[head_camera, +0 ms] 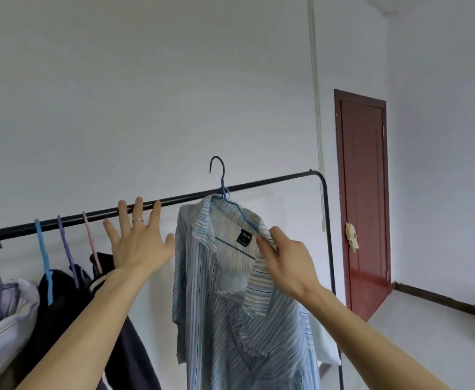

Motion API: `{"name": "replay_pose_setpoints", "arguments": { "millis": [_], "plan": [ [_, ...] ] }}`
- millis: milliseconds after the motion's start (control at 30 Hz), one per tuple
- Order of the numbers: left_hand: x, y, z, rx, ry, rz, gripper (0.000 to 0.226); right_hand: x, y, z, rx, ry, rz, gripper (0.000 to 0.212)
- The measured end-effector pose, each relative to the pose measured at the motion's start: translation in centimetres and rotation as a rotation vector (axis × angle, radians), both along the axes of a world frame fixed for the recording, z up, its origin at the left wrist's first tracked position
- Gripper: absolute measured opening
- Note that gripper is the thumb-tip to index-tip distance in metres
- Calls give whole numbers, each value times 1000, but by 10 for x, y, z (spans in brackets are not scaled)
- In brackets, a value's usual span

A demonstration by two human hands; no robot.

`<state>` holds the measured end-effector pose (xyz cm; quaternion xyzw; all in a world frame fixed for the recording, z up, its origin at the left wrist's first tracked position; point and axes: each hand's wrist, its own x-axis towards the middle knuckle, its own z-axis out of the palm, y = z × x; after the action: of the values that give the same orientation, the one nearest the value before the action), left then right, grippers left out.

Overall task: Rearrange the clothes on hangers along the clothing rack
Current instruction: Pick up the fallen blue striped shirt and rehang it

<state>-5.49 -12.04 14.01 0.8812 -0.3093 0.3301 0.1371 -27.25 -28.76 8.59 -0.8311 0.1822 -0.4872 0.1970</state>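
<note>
Left hand (139, 243) fingers spread, empty, by rack rail (259, 183) | right hand (288, 263) fingers pinch striped shirt (230, 305) on blue hanger (223, 175) | dark clothes (59, 305) 8 o'clock, cut off | door (363, 192) 3 o'clock

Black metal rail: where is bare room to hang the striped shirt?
Bare black metal rail runs from the left hand, behind the blue-striped shirt, to the rounded right corner. Left of the pink plastic hanger it is crowded with hangers and dark clothes.

Shirt label (245, 238) lettering too small.
</note>
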Motion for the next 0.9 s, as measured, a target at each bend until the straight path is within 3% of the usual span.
{"name": "replay_pose_setpoints", "arguments": {
  "millis": [100,200,300,367,500,600,667,800,900],
  "plan": [
    [-26,-15,-11,-29,-3,-299,77,-45,4,-41,28,-40,108,31],
    [-64,-32,-30,165,57,-477,71,-99,5,-85,109,-105,126,30],
    [-98,-44,-50,261,108,-571,66,-151,-5,-120,66,-50,-48,33],
    [-124,-52,-70,215,103,-657,58,-180,-16,-137,35,60,-211,34],
    [-171,-62,-121,106,133,-755,40,-220,-28,-162,-47,98,-446,41],
    [-191,-65,-157,74,186,-800,38,-244,-28,-174,-133,195,-602,25],
    [-198,-65,-178,70,190,-803,35,-254,-23,-178,0,188,-530,17],
    [-222,-67,-212,100,51,-839,41,-248,-6,-183,417,83,-399,36],
    [-241,-70,-220,136,-68,-893,33,-232,12,-170,758,-65,-156,34]
  ]
}}
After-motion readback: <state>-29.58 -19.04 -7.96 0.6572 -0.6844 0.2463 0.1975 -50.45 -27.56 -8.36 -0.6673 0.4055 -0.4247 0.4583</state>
